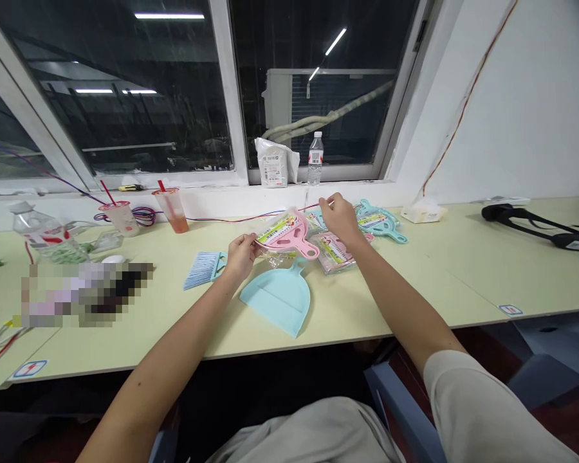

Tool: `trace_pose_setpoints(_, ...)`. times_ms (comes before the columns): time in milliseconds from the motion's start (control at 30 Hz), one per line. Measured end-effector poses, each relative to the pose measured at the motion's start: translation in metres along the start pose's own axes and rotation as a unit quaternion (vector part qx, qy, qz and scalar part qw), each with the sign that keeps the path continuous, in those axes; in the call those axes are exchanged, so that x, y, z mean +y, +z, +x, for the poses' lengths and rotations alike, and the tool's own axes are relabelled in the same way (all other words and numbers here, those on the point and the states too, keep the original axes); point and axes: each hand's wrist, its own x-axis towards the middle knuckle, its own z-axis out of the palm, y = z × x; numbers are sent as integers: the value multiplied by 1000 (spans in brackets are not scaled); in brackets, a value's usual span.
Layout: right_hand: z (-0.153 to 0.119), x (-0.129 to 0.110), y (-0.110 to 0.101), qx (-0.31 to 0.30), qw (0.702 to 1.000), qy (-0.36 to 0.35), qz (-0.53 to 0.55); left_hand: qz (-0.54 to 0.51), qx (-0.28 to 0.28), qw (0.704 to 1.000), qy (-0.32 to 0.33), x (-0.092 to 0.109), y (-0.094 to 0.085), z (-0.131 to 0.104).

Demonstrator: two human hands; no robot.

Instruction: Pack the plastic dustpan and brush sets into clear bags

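Note:
My left hand (pixel 242 256) pinches the left edge of a pink dustpan set (pixel 294 236) in clear wrapping with a yellow-green label. To its right, my right hand (pixel 336 215) is raised over other wrapped sets, its fingers curled together; whether they hold anything is too small to tell. Below my hands a light blue dustpan (pixel 280 296) lies unwrapped on the table, its handle pointing away from me. A blue brush (pixel 205 269) lies left of it. Under my right forearm is another wrapped pink set (pixel 335 252), and a wrapped teal set (pixel 382 222) lies beyond it.
Two cups with red straws (pixel 120 218) (pixel 174 211) and a large bottle (pixel 48 235) stand at the left. A small bottle (pixel 315 159) and a white package (pixel 274 164) are on the windowsill. A black strapped device (pixel 540 226) lies right, near a tissue pack (pixel 423 212).

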Motion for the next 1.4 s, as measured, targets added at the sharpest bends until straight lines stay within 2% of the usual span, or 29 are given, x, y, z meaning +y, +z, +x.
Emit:
trace_pose_setpoints(67, -8, -14, -12, -63, 998, 4, -2, -26, 19, 999, 0, 0, 0, 1)
trace_pose_setpoints(133, -19, -27, -18, -173, 985, -2, -28, -58, 26, 998, 0, 1, 1, 1)
trace_pose_setpoints(200, -29, -37, -16, -277, 957, -29, -82, -94, 31, 995, -1, 1, 2, -1)
trace_pose_setpoints(267, -38, -42, -6, -328, 932, -56, -144, -120, 35, 992, -11, 1, 5, -3)
trace_pose_setpoints(300, -41, -42, -1, -329, 926, -65, -171, -127, 34, 991, -19, 1, 8, -5)
trace_pose_setpoints(433, -43, -35, 15, -270, 927, -84, -246, -117, -3, 992, -40, -1, 17, -13)
trace_pose_setpoints(533, -34, -17, 8, -273, 926, -85, -248, -54, -83, 995, -29, -2, 20, -19)
trace_pose_setpoints(600, -25, 4, -4, -271, 926, -97, -245, 69, -160, 985, -10, -4, 19, -24)
trace_pose_setpoints(667, -15, 32, -17, -262, 923, -122, -255, 249, -211, 944, 50, -8, 18, -30)
trace_pose_setpoints(733, -4, 65, -29, -257, 913, -164, -272, 406, -234, 872, 145, -13, 18, -35)
trace_pose_setpoints(800, 5, 96, -38, -251, 910, -166, -284, 489, -238, 807, 229, -18, 18, -39)
trace_pose_setpoints(833, 8, 109, -40, -249, 911, -167, -283, 510, -239, 786, 255, -20, 18, -40)
trace_pose_setpoints(900, 12, 130, -43, -245, 912, -173, -281, 537, -235, 761, 278, -23, 18, -40)
trace_pose_setpoints(1000, 16, 147, -40, -253, 906, -191, -280, 562, -238, 746, 267, -25, 13, -36)
trace_pose_setpoints(1100, 19, 155, -35, -256, 901, -191, -292, 573, -236, 745, 246, -27, 9, -31)
trace_pose_setpoints(1267, 27, 163, -32, -264, 899, -147, -318, 574, -232, 747, 243, -27, 9, -31)
trace_pose_setpoints(1400, 32, 160, -33, -300, 884, -111, -343, 575, -241, 745, 236, -28, 9, -30)
